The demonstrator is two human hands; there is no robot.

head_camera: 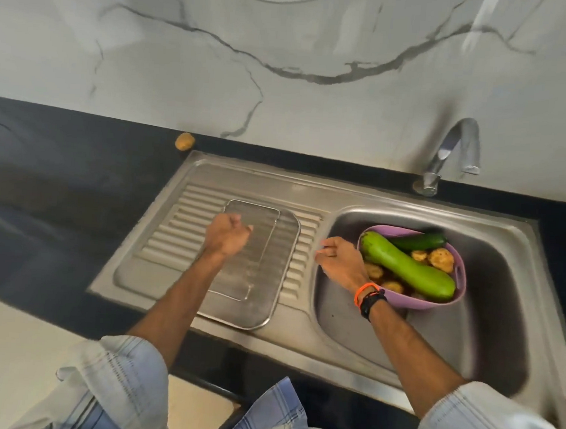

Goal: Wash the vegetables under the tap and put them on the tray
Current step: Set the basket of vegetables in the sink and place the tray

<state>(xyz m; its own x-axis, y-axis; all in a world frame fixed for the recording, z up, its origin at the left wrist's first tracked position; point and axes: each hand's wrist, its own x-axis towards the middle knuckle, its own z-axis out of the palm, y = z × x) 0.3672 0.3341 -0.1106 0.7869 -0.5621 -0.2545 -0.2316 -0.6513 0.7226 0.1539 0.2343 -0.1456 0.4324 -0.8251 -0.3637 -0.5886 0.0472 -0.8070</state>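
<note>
Vegetables, a long pale-green gourd (pixel 408 265), a dark cucumber (pixel 420 241) and potatoes (pixel 441 259), lay unwashed in the purple basket (pixel 459 277) in the sink bowl (pixel 488 329), right of centre. The tray (pixel 262 300) sat bare at centre, with the left hand (pixel 226 235) loosely curled and empty above it. The right hand (pixel 342 260), relaxed and empty, hovered at the basket's edge. With the tap (pixel 453 152) dry, washing seemed unstarted; next came lifting a vegetable and running water.
</note>
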